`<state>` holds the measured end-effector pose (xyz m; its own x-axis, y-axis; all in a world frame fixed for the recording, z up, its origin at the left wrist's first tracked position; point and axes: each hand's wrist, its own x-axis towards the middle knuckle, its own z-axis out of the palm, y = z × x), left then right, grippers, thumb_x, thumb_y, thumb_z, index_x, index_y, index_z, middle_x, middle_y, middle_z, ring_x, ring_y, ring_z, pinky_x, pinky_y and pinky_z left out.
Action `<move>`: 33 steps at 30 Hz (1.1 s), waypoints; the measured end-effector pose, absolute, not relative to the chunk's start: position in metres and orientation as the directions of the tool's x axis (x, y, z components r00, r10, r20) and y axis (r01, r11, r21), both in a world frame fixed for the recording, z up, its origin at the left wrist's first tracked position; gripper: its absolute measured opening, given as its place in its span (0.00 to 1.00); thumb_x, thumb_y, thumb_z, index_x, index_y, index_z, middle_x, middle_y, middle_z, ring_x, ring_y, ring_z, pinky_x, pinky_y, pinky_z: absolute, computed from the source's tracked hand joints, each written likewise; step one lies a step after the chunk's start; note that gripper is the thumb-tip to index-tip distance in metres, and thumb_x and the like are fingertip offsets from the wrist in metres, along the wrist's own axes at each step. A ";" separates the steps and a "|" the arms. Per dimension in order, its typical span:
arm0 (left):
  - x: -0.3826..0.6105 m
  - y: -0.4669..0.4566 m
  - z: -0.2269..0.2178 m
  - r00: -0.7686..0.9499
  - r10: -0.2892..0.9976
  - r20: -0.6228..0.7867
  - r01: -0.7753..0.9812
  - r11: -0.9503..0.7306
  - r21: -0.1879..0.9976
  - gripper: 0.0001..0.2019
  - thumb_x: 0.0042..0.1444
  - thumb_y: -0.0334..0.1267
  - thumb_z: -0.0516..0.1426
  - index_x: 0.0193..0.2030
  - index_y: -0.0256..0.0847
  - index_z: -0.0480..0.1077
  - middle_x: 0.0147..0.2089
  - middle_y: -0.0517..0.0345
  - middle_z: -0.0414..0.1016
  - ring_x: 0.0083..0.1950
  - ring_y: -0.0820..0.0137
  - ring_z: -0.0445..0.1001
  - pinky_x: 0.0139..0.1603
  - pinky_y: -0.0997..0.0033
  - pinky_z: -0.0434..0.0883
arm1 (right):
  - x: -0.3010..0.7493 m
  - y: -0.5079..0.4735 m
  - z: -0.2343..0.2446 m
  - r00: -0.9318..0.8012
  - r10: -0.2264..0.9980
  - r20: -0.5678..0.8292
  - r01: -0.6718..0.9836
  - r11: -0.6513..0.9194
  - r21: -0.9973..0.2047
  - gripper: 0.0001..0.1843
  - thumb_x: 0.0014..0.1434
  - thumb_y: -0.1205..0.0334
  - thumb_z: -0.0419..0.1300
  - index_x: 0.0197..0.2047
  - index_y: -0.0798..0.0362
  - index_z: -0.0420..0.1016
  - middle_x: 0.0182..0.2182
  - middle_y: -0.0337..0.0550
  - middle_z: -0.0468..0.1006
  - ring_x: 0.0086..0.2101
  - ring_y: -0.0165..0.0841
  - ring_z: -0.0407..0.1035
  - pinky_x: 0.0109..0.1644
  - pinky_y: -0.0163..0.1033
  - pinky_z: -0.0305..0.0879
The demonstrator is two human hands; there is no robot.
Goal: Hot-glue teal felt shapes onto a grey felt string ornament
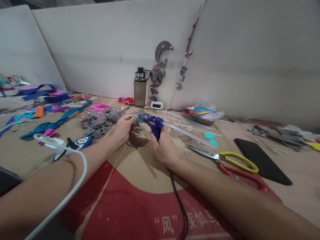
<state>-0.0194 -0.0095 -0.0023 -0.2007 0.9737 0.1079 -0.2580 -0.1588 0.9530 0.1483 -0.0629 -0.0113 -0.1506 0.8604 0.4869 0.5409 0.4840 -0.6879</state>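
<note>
White cable is nearest, arcing over the left forearm, w/ the right forearm reaching in opposite. Right grip is wrapped round the handle of a blue glue gun, clear glue stick poking out the back, black cord trailing down over the printed cardboard on the desk. Left grip is pinching a small teal pc btwn thumb & fingertips, right by the gun's front end; can't tell from where I stand if they touch. So pc & gun are both held above the cardboard, mid-desk, to the right of the grey felt bits. Step in hand looks like gluing, prob. getting hot glue onto that teal pc. Next move, I'd say, calls for a steady left pinch, a light trigger squeeze & fingertips kept clear of the hot tip. Off to the right, scissors lie w/ handles near a black phone-like slab; teal cutouts sit just beyond the blades. Bottle stands upright at the back.
</note>
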 end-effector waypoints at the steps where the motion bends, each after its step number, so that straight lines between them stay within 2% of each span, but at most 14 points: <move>1: -0.019 -0.009 -0.002 -0.199 0.974 0.110 -0.259 -0.161 0.952 0.11 0.40 0.40 0.64 0.27 0.36 0.69 0.18 0.63 0.67 0.20 0.77 0.69 0.16 0.83 0.56 | 0.148 -0.063 -0.011 -0.150 0.862 0.484 0.545 0.480 -0.687 0.17 0.60 0.58 0.49 0.51 0.55 0.61 0.40 0.55 0.74 0.38 0.45 0.72 0.43 0.51 0.67; 21: -0.020 -0.010 -0.001 -0.258 0.959 0.116 -0.258 -0.184 0.948 0.12 0.39 0.40 0.64 0.28 0.37 0.69 0.20 0.64 0.68 0.21 0.77 0.70 0.16 0.82 0.57 | 0.148 -0.062 -0.010 -0.172 0.860 0.481 0.532 0.492 -0.689 0.18 0.60 0.60 0.48 0.53 0.55 0.61 0.43 0.55 0.73 0.42 0.43 0.70 0.48 0.50 0.66; 27: -0.020 -0.009 -0.002 -0.252 0.961 0.111 -0.257 -0.177 0.950 0.12 0.39 0.40 0.65 0.29 0.36 0.70 0.20 0.64 0.68 0.21 0.77 0.71 0.16 0.82 0.57 | 0.149 -0.062 -0.011 -0.166 0.858 0.486 0.536 0.492 -0.686 0.17 0.60 0.59 0.48 0.52 0.54 0.61 0.41 0.54 0.74 0.40 0.42 0.71 0.46 0.49 0.67; 33: -0.021 -0.008 -0.003 -0.239 0.964 0.116 -0.254 -0.178 0.951 0.13 0.39 0.41 0.65 0.28 0.37 0.69 0.19 0.64 0.67 0.22 0.76 0.72 0.17 0.82 0.57 | 0.149 -0.062 -0.010 -0.176 0.861 0.478 0.540 0.490 -0.684 0.20 0.60 0.59 0.48 0.54 0.56 0.60 0.44 0.56 0.73 0.42 0.44 0.71 0.47 0.50 0.66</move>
<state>-0.0214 -0.0079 -0.0035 -0.2391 0.9640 0.1163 -0.2537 -0.1776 0.9508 0.1485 -0.0623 -0.0097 -0.1760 0.8605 0.4780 0.5400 0.4904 -0.6840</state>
